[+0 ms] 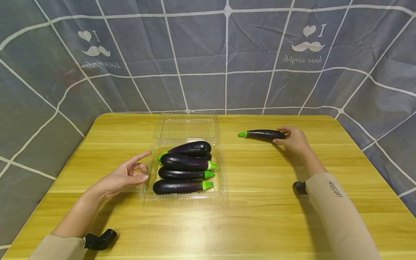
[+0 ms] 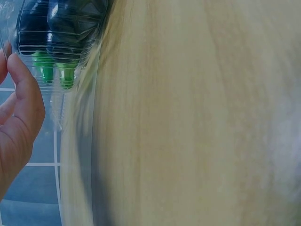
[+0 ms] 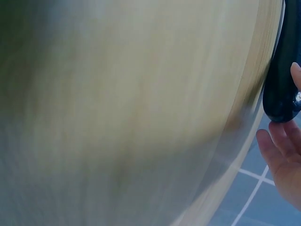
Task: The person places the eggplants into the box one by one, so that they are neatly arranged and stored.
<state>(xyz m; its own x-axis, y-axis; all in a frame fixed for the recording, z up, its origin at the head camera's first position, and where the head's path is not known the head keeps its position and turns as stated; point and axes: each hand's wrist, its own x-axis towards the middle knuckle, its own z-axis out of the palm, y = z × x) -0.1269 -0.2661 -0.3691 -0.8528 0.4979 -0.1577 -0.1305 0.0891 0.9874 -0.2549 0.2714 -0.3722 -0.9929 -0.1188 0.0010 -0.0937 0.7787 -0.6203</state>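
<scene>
The right hand pinches the blunt end of a dark purple eggplant at the table's right side, its green stem pointing left. In the right wrist view, the thumb lies against that eggplant, with the fingers by its rounded end. A clear plastic container with several eggplants lies left of centre; the front eggplant has its stem to the right. At the container's left edge is the left hand, index finger extended, holding nothing. Its fingertips appear beside the container wall; contact is unclear.
The container's clear lid lies folded open toward the back of the wooden table. A grey checked cloth hangs behind the table and along both sides. Black wrist devices are on both arms.
</scene>
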